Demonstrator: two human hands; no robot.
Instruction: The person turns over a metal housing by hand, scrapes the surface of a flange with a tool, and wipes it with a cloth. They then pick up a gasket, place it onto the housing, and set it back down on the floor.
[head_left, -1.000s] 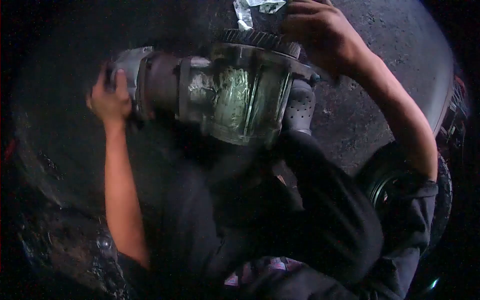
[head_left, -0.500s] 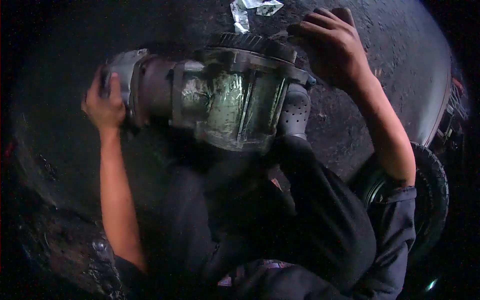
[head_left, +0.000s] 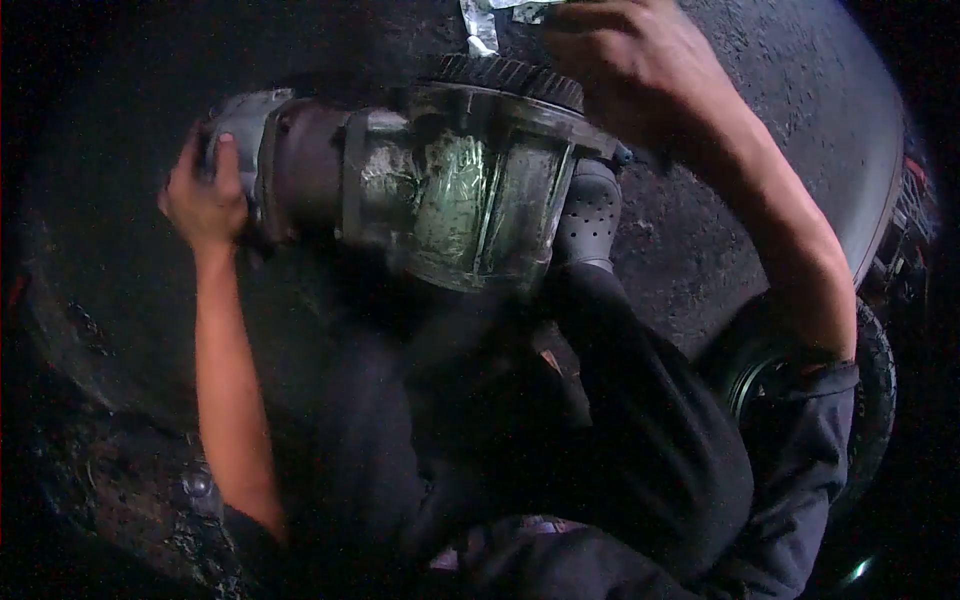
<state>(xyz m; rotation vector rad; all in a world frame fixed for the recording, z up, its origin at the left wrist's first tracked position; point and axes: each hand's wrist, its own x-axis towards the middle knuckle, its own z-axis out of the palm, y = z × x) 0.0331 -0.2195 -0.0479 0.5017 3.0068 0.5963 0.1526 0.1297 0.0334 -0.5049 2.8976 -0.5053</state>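
The housing [head_left: 450, 205] sits in front of the legs [head_left: 650, 400], likely heavy, rigid and slippery if greasy. The left hand [head_left: 206, 200] wraps its narrow end, probably a sound hold; the right hand [head_left: 650, 70] curls near the toothed ring [head_left: 490, 76], whether pinching anything I cannot tell

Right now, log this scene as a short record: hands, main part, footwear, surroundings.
Left hand: gripping the narrow end of the metal housing
Right hand: by the toothed ring; whether it holds anything is unclear
Footwear: grey perforated clog by the housing's wide end
Beyond the ring: pale strips
Right side: tyre, partly hidden
Ground: dark, rough
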